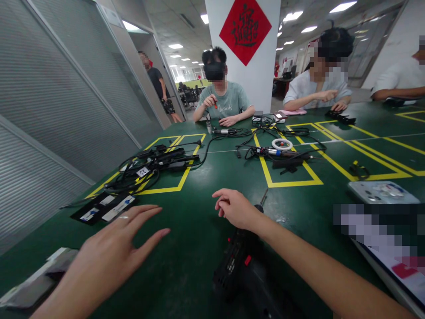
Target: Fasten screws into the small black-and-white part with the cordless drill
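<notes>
My left hand (113, 248) hovers over the left part of the green table (186, 274), open, fingers stretched forward and thumb apart, a ring on one finger. My right hand (237, 208) is in the middle, index finger pointing left and the other fingers loosely bent, with nothing in it. Under my right wrist lies a black power drill (232, 266) with red buttons; its bit (264, 197) points away from me. Wrist and forearm hide part of the drill, and I cannot tell whether they touch it. Beyond my left fingertips is a black card (104, 210) with pale labels.
Cables and black tools (159, 161) lie left; a soldering-iron-like tool (275, 152) and white ring (282, 144) lie farther right. A phone (381, 192) is at right, a grey pouch (36, 283) at lower left. Co-workers sit across; one holds a small orange item (215, 106).
</notes>
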The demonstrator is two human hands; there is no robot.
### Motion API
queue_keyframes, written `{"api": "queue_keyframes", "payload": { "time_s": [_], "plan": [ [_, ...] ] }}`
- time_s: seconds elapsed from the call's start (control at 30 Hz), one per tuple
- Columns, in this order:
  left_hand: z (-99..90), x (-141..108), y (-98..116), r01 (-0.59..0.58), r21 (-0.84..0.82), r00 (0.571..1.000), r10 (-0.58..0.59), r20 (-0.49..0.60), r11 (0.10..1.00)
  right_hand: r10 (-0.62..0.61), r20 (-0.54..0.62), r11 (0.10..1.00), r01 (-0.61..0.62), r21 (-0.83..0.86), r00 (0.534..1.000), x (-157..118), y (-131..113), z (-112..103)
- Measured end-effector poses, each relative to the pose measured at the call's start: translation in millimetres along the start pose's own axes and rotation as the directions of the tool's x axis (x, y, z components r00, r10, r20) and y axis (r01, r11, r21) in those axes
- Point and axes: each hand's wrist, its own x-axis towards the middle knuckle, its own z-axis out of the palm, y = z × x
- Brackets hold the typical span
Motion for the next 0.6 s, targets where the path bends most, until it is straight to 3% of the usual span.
{"api": "queue_keyframes", "payload": {
  "time_s": [0.03, 0.13, 0.23, 0.43, 0.6],
  "plan": [
    [7.1, 8.4, 15.0, -0.062, 0.012, 0.997, 0.061, 0.044, 0.998, 0.016, 0.01, 0.999, -0.017, 0.044, 1.0, 1.1, 2.4, 0.8],
    [26.4, 34.0, 62.4, -0.234, -0.029, 0.972, 0.235, 0.012, 0.972, 0.072, -0.005, 0.985, -0.07, 0.157, 0.997, 3.1, 8.0, 3.4],
    [42.5, 52.9, 95.5, -0.325, -0.059, 0.945, 0.327, 0.017, 0.944, 0.131, -0.037, 0.96, -0.117, 0.253, 0.991, 4.3, 11.5, 3.7],
    [70.1, 61.9, 112.1, -0.289, -0.137, 0.955, 0.296, 0.032, 0.948, 0.187, -0.096, 0.944, -0.152, 0.294, 0.978, 7.1, 18.7, -1.9],
    [74.2, 64.6, 115.5, -0.22, -0.263, 0.973, 0.23, 0.01, 0.94, 0.163, -0.141, 0.97, -0.132, 0.204, 0.977, 5.3, 21.1, -3.0]
  ]
}}
